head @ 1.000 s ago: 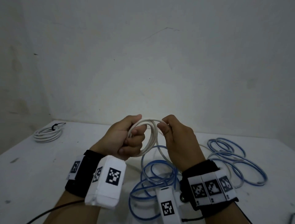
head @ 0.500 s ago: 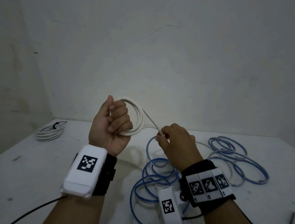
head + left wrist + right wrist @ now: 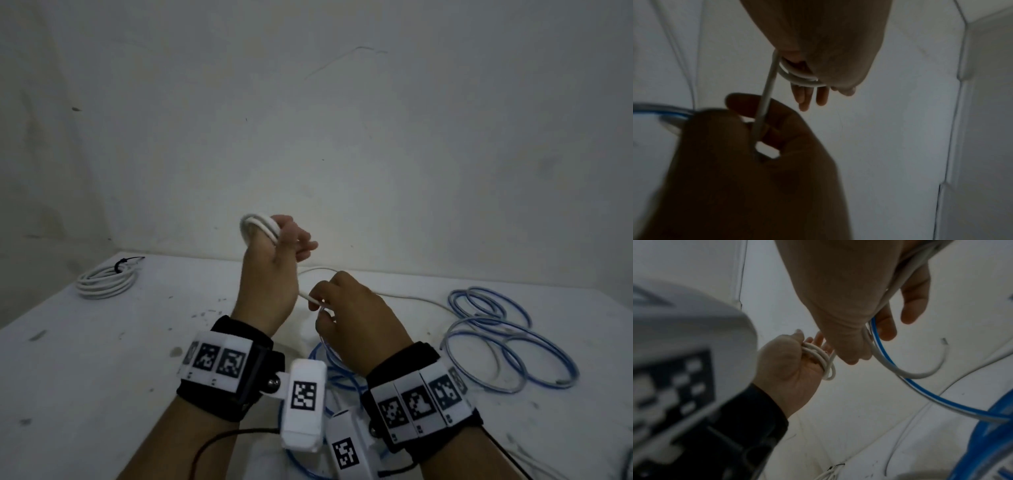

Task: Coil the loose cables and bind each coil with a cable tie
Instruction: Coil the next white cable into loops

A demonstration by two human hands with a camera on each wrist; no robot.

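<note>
My left hand (image 3: 279, 251) is raised above the table with a small white cable coil (image 3: 258, 226) looped over it. The thumb clamps the coil (image 3: 821, 361) against the palm, and the fingers (image 3: 809, 95) point out straight. Lower and to the right, my right hand (image 3: 322, 303) pinches the white strand (image 3: 761, 116) that runs up to the coil. The rest of the white cable (image 3: 411, 297) trails right over the table. A blue cable (image 3: 890, 358) passes close under my right fingers.
A white coil (image 3: 104, 282) bound with a black tie lies at the table's far left. Loose blue cable loops (image 3: 445, 342) spread at the right, and more blue cable (image 3: 329, 356) lies under my wrists. The white table (image 3: 102, 377) meets a bare wall behind.
My left hand has lifted away from the right and rolled over with the coil, its fingers straightening out. My right hand has stayed low, still pinching the strand.
</note>
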